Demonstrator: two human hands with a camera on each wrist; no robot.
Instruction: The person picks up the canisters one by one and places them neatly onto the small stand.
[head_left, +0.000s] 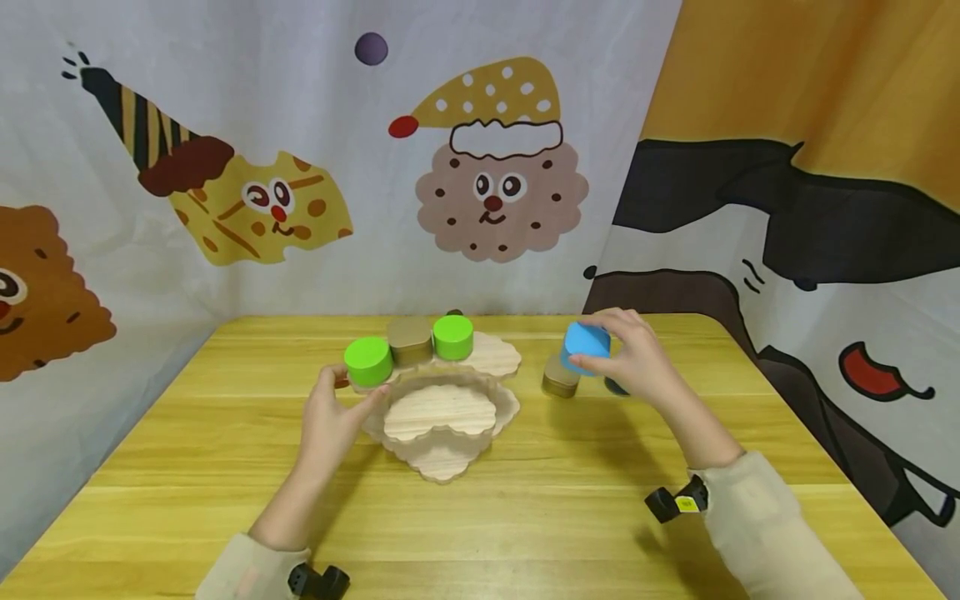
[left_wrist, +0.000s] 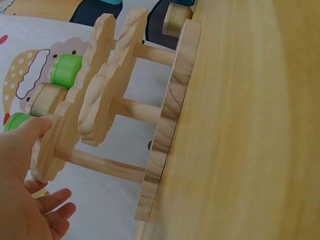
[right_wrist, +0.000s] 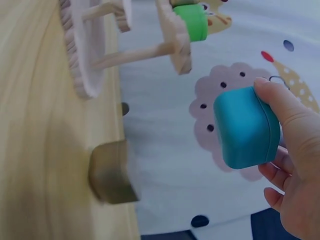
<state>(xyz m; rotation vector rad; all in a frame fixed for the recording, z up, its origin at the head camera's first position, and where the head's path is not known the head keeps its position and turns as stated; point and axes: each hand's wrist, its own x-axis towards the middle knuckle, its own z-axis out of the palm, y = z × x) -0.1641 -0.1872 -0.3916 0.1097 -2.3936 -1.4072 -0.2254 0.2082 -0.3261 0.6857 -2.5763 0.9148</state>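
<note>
Right of the wooden stand (head_left: 438,412), the right hand (head_left: 637,354) pinches the blue box (head_left: 587,346) aloft; the left hand (head_left: 330,421) grips the stand's top tier (head_left: 495,354), so, I judge, a loosened pinch could drop the box or a tug topple the stand.

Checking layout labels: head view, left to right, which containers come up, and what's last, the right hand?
Left green container, tan container, right green container, second tan container, blue container, then the right hand holding it.
</note>
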